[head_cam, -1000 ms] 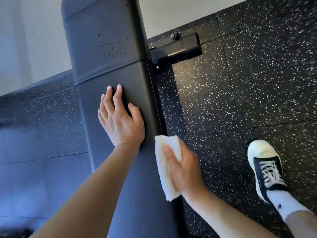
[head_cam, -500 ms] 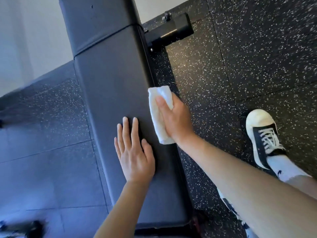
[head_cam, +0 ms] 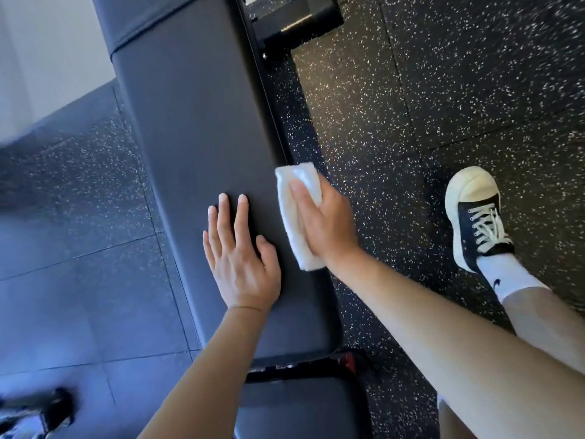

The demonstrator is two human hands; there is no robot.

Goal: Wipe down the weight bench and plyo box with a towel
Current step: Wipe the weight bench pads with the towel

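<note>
The black padded weight bench (head_cam: 196,137) runs from the top of the head view down to the bottom centre. My left hand (head_cam: 240,258) rests flat on its pad, fingers straight and slightly spread. My right hand (head_cam: 329,226) grips a folded white towel (head_cam: 292,229) and presses it against the pad's right edge, thumb on top of the cloth, just right of my left hand. No plyo box is in view.
A second bench pad (head_cam: 300,407) sits below a gap with a black frame bar. The bench's black metal foot (head_cam: 297,20) sticks out at the top. My right shoe (head_cam: 474,217) stands on the speckled rubber floor (head_cam: 411,106). A blurred shoe (head_cam: 38,413) is at bottom left.
The towel slid away from me along the bench's right edge, from behind my left hand to beside it. My left hand shifted nearer along the pad. The view tilted down.
</note>
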